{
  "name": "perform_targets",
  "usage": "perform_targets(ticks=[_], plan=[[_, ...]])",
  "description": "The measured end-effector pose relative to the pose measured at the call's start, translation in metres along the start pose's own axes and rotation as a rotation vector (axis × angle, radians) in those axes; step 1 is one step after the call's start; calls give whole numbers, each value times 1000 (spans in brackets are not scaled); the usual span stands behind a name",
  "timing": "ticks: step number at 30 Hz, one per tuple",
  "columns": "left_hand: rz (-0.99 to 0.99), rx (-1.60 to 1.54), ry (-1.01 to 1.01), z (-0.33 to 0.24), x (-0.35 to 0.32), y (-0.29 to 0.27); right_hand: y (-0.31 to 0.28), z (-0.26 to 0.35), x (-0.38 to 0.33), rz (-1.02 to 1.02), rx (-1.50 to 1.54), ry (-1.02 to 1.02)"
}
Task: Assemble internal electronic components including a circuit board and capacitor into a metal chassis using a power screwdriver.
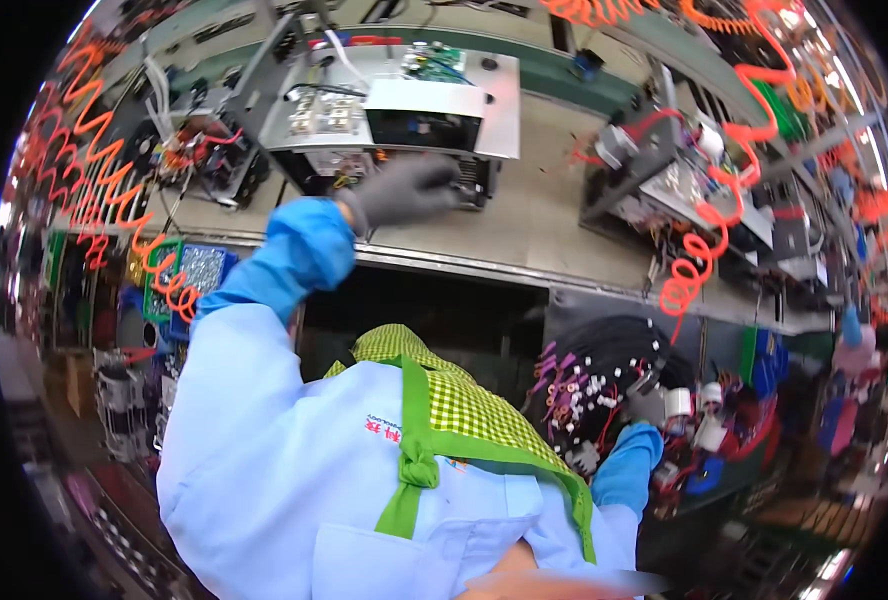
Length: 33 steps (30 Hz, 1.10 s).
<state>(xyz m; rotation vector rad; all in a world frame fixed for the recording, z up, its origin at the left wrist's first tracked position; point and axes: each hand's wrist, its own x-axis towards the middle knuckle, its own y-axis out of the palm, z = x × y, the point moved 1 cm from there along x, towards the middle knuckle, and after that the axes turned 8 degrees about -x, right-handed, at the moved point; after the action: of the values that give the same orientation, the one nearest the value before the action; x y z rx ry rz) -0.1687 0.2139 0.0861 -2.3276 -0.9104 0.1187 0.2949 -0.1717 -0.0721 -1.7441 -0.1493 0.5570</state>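
My left hand (406,194), in a grey glove and blue sleeve cover, is stretched out over the front edge of a metal chassis (504,105), its fingers extended. Nothing shows in it. On that chassis are a green circuit board (432,64) and a box with a white top and dark front (424,127). Down at the right, my right hand (648,404), also gloved in grey, reaches in among a black cable bundle (619,345) and white connectors (678,402). Its fingers are mostly hidden by the clutter, so a grip cannot be made out.
More part-built chassis stand on the bench (539,185), one at left (204,155) and one at right (669,185). Orange coiled hoses (699,255) hang on both sides. A blue bin of small metal parts (202,270) sits below the bench at left.
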Motion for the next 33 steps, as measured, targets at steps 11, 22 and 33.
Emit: perform_targets(ticks=[11, 22, 33], plan=[[-167, 1461, -477, 139, 21, -284, -153, 163, -40, -59, 272, -830], [394, 1053, -163, 271, 83, -288, -248, 633, -290, -346, 79, -1690], [128, 908, -431, 281, 167, -377, -196, 787, -245, -428, -220, -1515]])
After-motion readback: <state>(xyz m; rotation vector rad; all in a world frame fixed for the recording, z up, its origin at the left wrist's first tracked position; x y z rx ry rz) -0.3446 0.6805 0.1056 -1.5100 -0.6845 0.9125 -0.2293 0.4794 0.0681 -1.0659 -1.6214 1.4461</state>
